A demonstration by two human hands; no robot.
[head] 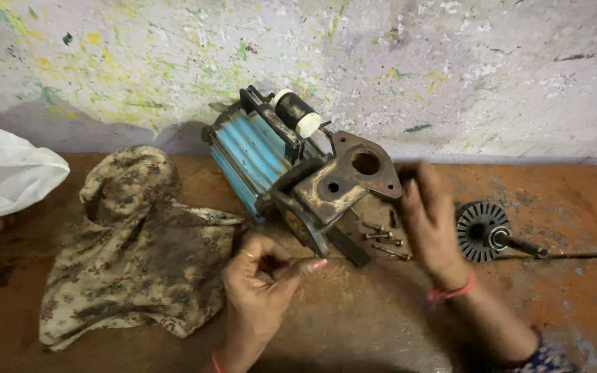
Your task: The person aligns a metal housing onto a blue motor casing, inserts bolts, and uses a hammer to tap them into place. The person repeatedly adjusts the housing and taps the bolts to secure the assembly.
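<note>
Head view, looking down on a worn brown work surface (pixel 354 318) set against a paint-spattered wall (pixel 174 62). At centre lies a small electric motor (pixel 298 176), tilted, its blue ribbed casing (pixel 250 155) toward the wall and its rusty mounting flange (pixel 354 179), pierced by a round hole, facing up and to the right. A black cylinder with a white cap (pixel 297 112) sits on top of the motor near the wall.

The left hand (pixel 260 283) rests on the surface just in front of the motor's lower end. Its fingers are curled inward, the thumb and forefinger drawn together as if pinching something; whether anything small is held between them cannot be told. The extended fingertip (pixel 316 264) lies just beside the round end plate of the motor.

The right hand (pixel 430 221), blurred, is to the right of the flange with fingers loosely spread and apart, clamped on nothing that can be seen. A red thread band (pixel 450 291) circles its wrist.

Between the two hands, beside the motor, several loose bolts (pixel 381 238) lie on the surface. To the right of the right hand, a dark finned fan wheel on a shaft (pixel 488 233) lies on its side, apart from the motor. To the left, a soiled floral cloth (pixel 136 249) is spread out, touching the left hand's side. A white plastic bag (pixel 1 173) shows at the left edge.
</note>
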